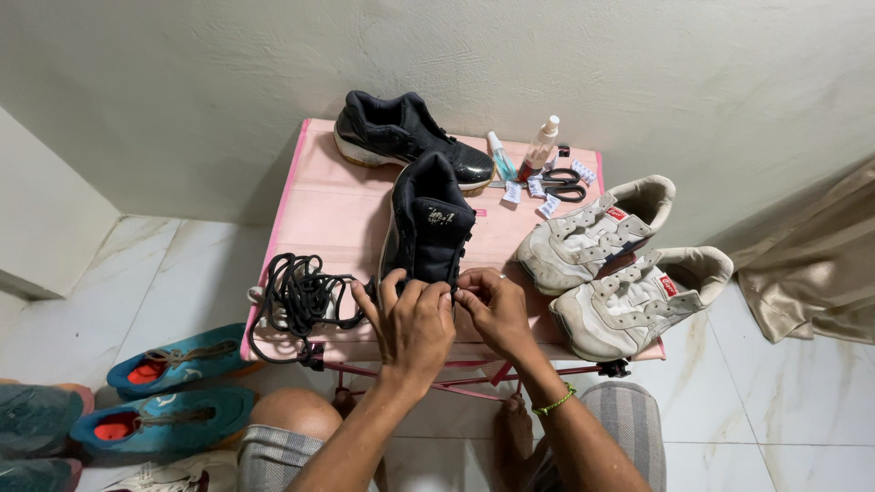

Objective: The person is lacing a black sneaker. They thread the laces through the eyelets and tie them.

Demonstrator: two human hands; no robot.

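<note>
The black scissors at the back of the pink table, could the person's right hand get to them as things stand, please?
Probably yes: the right hand is on the black shoe, and bare pink table runs up to the scissors, left of the white shoes.

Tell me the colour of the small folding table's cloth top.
Pink; the folding table's cloth top shows best in the head view.

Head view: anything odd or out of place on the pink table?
The black shoes have no laces in their eyelets; a loose tangle of black laces lies at the table's left edge. The white shoes hang over the right edge. Nothing looks spilled.
</note>
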